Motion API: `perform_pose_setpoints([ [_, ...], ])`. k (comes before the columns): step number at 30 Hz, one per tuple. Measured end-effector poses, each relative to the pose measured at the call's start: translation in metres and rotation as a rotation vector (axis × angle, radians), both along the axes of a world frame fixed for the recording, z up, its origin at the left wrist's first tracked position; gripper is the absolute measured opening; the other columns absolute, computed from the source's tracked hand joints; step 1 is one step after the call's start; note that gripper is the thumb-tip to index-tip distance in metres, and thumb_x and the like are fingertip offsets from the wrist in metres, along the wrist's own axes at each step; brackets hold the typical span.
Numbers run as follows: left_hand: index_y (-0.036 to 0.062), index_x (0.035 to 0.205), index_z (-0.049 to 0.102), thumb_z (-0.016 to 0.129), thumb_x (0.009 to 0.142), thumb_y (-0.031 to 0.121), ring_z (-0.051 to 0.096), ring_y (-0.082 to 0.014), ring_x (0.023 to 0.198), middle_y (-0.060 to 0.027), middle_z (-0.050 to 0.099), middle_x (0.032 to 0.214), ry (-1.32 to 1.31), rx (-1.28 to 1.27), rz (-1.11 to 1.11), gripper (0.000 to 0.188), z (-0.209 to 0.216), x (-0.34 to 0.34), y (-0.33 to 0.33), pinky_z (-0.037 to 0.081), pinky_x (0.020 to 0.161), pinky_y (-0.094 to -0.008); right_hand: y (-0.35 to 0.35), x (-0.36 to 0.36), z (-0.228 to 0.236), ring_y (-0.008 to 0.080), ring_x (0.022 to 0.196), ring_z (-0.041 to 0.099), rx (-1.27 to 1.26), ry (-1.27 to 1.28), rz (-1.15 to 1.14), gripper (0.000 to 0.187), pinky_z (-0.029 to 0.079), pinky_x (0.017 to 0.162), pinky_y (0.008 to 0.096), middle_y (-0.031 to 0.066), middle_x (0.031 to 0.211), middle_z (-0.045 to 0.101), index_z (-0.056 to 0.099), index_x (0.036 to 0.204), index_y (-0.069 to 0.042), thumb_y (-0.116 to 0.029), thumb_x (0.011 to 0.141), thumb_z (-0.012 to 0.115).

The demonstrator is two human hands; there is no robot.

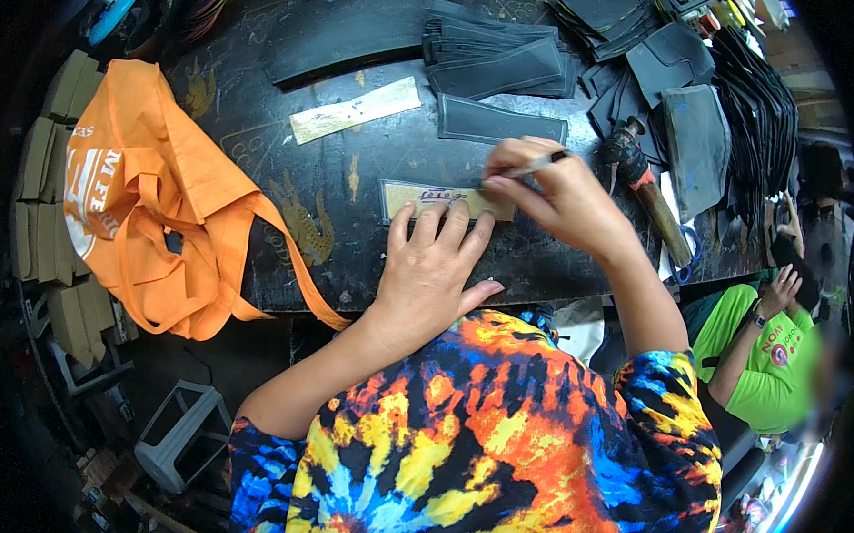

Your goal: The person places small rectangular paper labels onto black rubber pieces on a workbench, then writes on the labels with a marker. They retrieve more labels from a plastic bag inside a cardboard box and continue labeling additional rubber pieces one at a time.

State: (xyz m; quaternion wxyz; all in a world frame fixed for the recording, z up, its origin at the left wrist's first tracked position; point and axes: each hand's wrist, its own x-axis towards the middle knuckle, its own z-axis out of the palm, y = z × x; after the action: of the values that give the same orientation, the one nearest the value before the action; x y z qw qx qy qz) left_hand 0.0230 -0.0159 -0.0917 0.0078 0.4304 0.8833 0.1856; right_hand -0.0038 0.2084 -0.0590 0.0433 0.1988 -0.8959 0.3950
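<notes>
My left hand lies flat with its fingers spread, pressing a tan template strip against a dark rectangular piece on the worktable. The dark piece shows as a border around the strip, which carries dark markings. In my right hand a slim pen is pinched above the strip's right end; its tip is hidden by my fingers. Beyond my hands lies a single black stitched panel. To its left rests another pale strip.
An orange cloth bag drapes over the table's left side. A wooden-handled hammer lies at right. Stacked black panels fill the far side of the black table. A person in a green shirt sits at right; a grey stool stands lower left.
</notes>
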Motion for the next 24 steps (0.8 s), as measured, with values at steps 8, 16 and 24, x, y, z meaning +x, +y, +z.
perform_pose_setpoints([
  [8,0.0146,0.14,0.064,0.076,0.084,0.056,0.052,-0.0338,0.122,-0.0157,0.058,0.13,0.038,-0.061,-0.012,0.071,0.008,-0.006,0.004,0.039,0.105,-0.0522,-0.004,0.007,-0.016,0.0388,0.09,0.07,-0.1,0.039,-0.05,0.014,0.055,0.082,0.0445,0.0155,0.093,0.071,0.067,0.099,-0.002,-0.015,0.094,0.071],
  [16,0.0182,0.135,0.065,0.077,0.084,0.054,0.052,-0.0287,0.116,-0.0092,0.059,0.125,0.081,-0.1,-0.035,0.064,0.013,-0.012,0.009,0.04,0.098,-0.0473,0.022,0.028,-0.009,0.0393,0.09,0.069,-0.025,-0.002,-0.192,0.013,0.055,0.079,0.0452,0.016,0.093,0.071,0.067,0.1,-0.002,-0.014,0.095,0.071],
  [24,0.0194,0.137,0.064,0.078,0.084,0.051,0.051,-0.0288,0.115,-0.0101,0.058,0.127,0.055,-0.134,-0.048,0.063,0.018,-0.015,0.011,0.04,0.097,-0.0474,0.026,0.036,-0.013,0.0371,0.084,0.067,0.026,0.042,-0.262,0.013,0.053,0.075,0.0457,0.0144,0.084,0.067,0.063,0.099,-0.005,-0.015,0.096,0.071],
])
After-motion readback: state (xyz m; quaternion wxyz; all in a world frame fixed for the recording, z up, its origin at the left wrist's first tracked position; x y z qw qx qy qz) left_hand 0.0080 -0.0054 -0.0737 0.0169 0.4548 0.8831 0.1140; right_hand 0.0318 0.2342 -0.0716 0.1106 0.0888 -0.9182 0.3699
